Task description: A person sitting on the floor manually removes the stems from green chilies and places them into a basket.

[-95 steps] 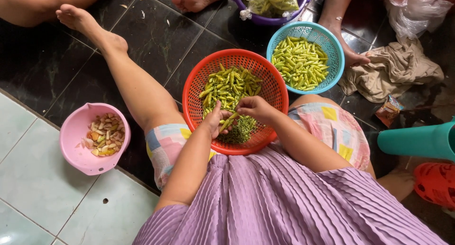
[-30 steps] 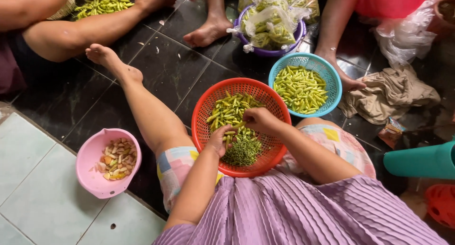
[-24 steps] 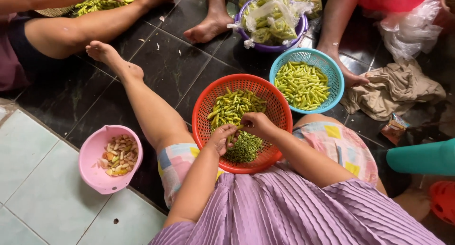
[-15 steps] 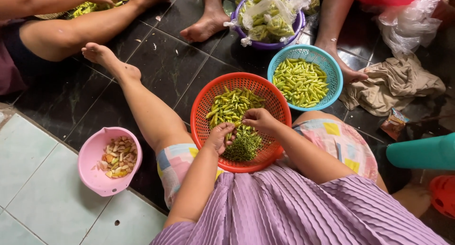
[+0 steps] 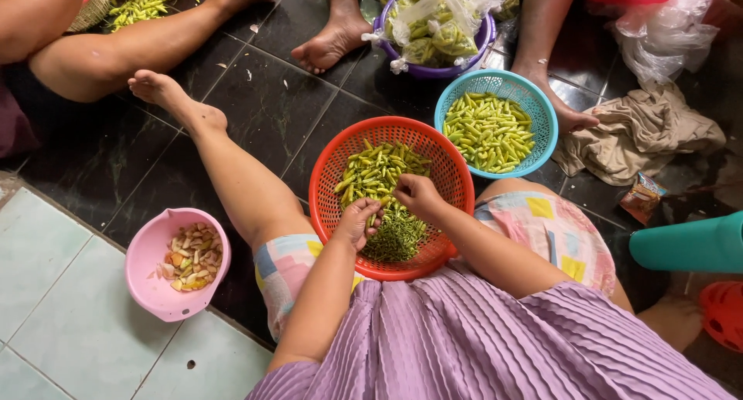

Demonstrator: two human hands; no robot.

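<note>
A red-orange mesh basket (image 5: 457,176) rests on my lap, holding green chillies (image 5: 371,172) at its far side and a pile of thin green stems (image 5: 396,239) nearer me. My left hand (image 5: 356,220) is curled inside the basket, fingers closed around a chilli at the edge of the stem pile. Close beside it, my right hand (image 5: 416,195) pinches a chilli at its tip. Both hands almost touch over the middle of the basket.
A teal basket (image 5: 534,106) of stemmed green chillies sits beyond my right knee. A pink bowl (image 5: 151,249) of mixed scraps stands at my left. Other people's legs and feet, a purple bowl (image 5: 484,40) with bagged chillies, a crumpled cloth (image 5: 642,133) and a teal stool (image 5: 689,245) surround me.
My hands stay in the red basket, shifting slightly among the chillies. The view has tilted a little, showing more of the neighbours' legs.
</note>
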